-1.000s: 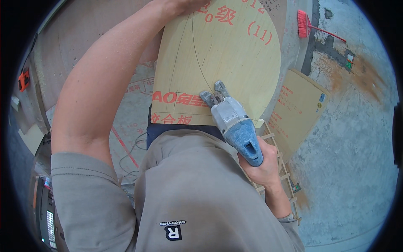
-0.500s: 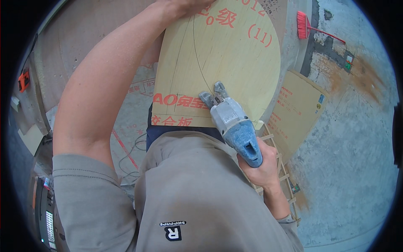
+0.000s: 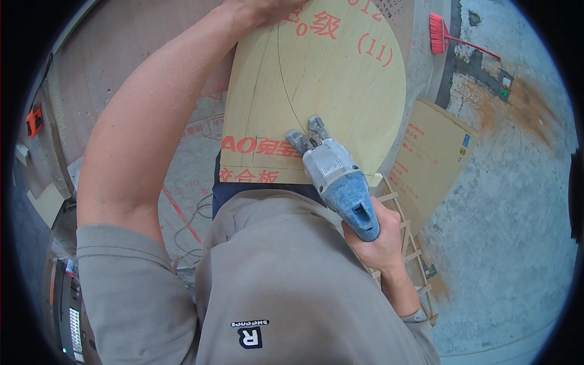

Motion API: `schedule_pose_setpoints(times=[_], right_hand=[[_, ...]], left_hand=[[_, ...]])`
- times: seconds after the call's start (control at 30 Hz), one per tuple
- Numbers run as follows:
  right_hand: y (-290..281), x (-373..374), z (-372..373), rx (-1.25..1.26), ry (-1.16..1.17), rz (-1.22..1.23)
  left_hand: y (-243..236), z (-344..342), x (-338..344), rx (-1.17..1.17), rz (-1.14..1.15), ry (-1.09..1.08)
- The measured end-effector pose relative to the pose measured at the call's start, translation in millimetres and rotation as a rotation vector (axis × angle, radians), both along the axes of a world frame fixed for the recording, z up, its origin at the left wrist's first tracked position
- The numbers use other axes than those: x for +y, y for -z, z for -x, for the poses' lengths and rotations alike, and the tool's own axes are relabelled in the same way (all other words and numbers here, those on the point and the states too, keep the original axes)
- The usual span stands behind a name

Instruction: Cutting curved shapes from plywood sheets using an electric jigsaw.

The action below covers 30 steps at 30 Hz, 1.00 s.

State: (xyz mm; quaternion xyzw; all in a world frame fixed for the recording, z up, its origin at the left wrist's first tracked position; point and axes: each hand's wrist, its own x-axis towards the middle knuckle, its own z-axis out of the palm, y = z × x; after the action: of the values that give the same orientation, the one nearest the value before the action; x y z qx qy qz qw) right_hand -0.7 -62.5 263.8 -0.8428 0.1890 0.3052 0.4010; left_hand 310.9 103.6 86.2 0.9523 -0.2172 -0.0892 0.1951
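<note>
My right hand (image 3: 372, 244) grips the blue-and-grey handle of a power jigsaw (image 3: 336, 177). The saw's metal shoe rests on a pale plywood panel (image 3: 340, 79) with a rounded right edge, red printing and curved pencil lines. The blade end sits near one pencil curve at the panel's lower middle. My left hand (image 3: 258, 9) presses on the panel's far edge at the top of the view, partly cut off. My left forearm stretches across the left half of the picture.
A red broom (image 3: 447, 38) lies on the concrete floor at the upper right. Another plywood sheet (image 3: 429, 164) leans at the right, beside a wooden slatted frame (image 3: 413, 243). An orange tool (image 3: 33, 121) sits at far left. Cables (image 3: 194, 222) lie below the panel.
The jigsaw has crept slightly forward along the pencil line. Both hands keep their hold and place.
</note>
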Motion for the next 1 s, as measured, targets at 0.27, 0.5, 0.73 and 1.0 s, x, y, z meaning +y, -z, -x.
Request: schedule_pose_setpoints(times=[0.27,0.5,0.73,1.0], right_hand=[[-1.1,4.9,0.1,-0.008,0.023,0.004],[-2.5,3.8,3.3,0.037,0.048,0.022],[4.8,-10.1,16.3,0.055,-0.032,0.028],[11.9,-24.2,11.4,0.092,-0.129,0.059]], left_hand=[[3.4,-2.2,22.0,0.140,0.217,0.112],[-4.6,-16.6,2.7,-0.101,-0.133,0.247],[6.5,-14.8,8.3,-0.022,-0.113,0.243],[23.2,-13.5,24.9,0.024,-0.066,0.201]])
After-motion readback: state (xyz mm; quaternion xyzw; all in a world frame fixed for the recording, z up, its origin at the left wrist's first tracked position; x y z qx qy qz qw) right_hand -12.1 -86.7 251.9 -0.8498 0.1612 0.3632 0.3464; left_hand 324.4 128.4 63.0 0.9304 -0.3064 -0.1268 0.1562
